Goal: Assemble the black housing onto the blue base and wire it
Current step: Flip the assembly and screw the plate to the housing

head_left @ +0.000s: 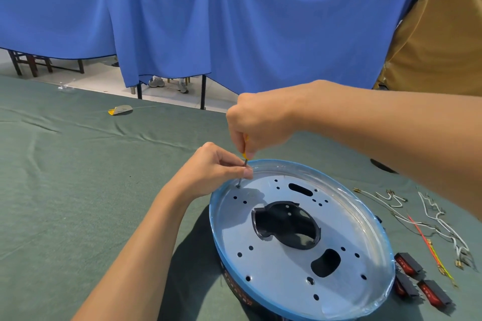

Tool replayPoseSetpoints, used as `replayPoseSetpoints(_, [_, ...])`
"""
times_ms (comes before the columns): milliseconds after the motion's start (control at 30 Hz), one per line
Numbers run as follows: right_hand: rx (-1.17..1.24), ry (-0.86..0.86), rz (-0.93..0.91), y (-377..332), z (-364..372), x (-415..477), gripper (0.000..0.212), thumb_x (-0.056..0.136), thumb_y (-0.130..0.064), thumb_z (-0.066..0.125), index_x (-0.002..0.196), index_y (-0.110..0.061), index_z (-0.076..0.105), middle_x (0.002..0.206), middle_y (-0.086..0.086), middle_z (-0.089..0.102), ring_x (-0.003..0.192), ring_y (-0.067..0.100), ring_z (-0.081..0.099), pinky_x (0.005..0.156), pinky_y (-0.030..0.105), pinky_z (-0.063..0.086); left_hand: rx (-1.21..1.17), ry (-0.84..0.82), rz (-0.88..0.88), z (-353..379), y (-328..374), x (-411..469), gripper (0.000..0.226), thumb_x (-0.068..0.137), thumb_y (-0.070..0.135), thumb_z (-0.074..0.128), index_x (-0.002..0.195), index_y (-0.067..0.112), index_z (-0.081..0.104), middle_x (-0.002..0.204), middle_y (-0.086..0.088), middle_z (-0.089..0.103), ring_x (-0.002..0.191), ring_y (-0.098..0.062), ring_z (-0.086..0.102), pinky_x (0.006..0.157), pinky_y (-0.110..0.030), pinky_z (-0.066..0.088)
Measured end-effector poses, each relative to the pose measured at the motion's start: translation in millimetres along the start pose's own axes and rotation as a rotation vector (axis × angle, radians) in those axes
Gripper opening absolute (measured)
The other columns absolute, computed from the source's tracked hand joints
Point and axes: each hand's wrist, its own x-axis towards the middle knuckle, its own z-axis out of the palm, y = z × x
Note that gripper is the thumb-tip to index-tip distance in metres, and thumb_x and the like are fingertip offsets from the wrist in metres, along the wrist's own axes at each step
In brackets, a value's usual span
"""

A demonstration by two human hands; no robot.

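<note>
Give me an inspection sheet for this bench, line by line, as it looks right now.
Surface: green cloth, wrinkled.
Job's things: blue base on the cloth; black housing shows through its centre opening; three black switches lie right of it.
Clutter: yellow-grey scrap near the far edge.
Grippers: right hand grips the screwdriver at an edge hole; left hand pinches its shaft.
Cables: loose wires lie unconnected right of the base.
Surroundings: blue curtain, tan cloth, shoes beneath the curtain.

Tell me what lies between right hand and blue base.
Head view: a screwdriver, gripped by the right hand, its shaft pinched by the left hand, reaching the blue base.
</note>
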Motion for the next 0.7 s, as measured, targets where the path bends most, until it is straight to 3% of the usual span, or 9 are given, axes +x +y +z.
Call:
replayPoseSetpoints(100, [0.020,-0.038,0.023,-3,2,10,0.017,0.088,-0.018,0.059,0.079,-0.020,0.073,0.061,-0.011,0.065,0.057,-0.001,0.055,0.035,0.008,0.035,-0.045,0.007,-0.012,-1,-1,-2,0.004,0.079,0.027,0.080,0.083,0.027,0.082,0.080,0.001,0.077,0.076,-0.008,0.062,0.078,-0.038,0.052])
replayPoseSetpoints(267, [0.220,-0.182,0.282,2,3,17,0.028,0.097,-0.025,0.052,0.076,-0.012,0.063,0.061,-0.005,0.071,0.058,0.016,0.057,0.048,0.020,0.044,-0.020,0.030,-0.012,3,1,-2,0.007,0.079,0.025,0.080,0.087,0.026,0.081,0.078,0.011,0.076,0.073,-0.001,0.065,0.075,-0.026,0.053])
replayPoseSetpoints(367, [0.306,-0.211,0.288,2,2,12,0.031,0.096,-0.029,0.056,0.073,-0.009,0.060,0.060,0.000,0.069,0.042,0.012,0.051,0.043,0.016,0.039,-0.001,0.020,-0.021,2,3,-2,0.007,0.080,0.025,0.080,0.086,0.025,0.082,0.080,0.011,0.077,0.081,-0.011,0.068,0.082,-0.038,0.054])
replayPoseSetpoints(433, [0.234,-0.198,0.225,-1,0,7,0.020,0.090,-0.030,0.065,0.081,-0.012,0.066,0.065,-0.002,0.067,0.049,0.011,0.058,0.044,0.016,0.040,0.007,0.022,-0.029,1,4,-3,0.006,0.080,0.025,0.080,0.085,0.025,0.082,0.080,0.010,0.077,0.084,-0.018,0.070,0.085,-0.042,0.053])
replayPoseSetpoints(500, [0.116,-0.159,0.167,-4,0,3,0.013,0.088,-0.027,0.067,0.089,-0.015,0.070,0.065,-0.006,0.068,0.062,0.013,0.062,0.047,0.019,0.040,-0.001,0.018,-0.030,1,4,-2,0.006,0.080,0.025,0.079,0.085,0.025,0.082,0.080,0.012,0.076,0.081,-0.010,0.069,0.084,-0.038,0.054])
replayPoseSetpoints(600, [0.065,-0.106,0.144,-6,6,1,0.019,0.090,-0.025,0.059,0.072,-0.018,0.063,0.051,-0.009,0.065,0.060,0.012,0.060,0.046,0.020,0.039,-0.046,-0.022,-0.021,-1,4,-2,0.009,0.079,0.018,0.080,0.085,0.024,0.081,0.081,0.009,0.077,0.076,0.002,0.067,0.078,-0.022,0.054])
replayPoseSetpoints(700, [0.122,-0.059,0.157,-6,12,-5,0.025,0.091,-0.026,0.057,0.066,-0.022,0.053,0.047,-0.008,0.064,0.071,0.013,0.063,0.057,0.027,0.050,-0.134,-0.068,-0.029,-6,7,-3,0.020,0.077,0.005,0.080,0.088,0.021,0.080,0.085,0.005,0.078,0.080,-0.001,0.071,0.074,-0.013,0.052])
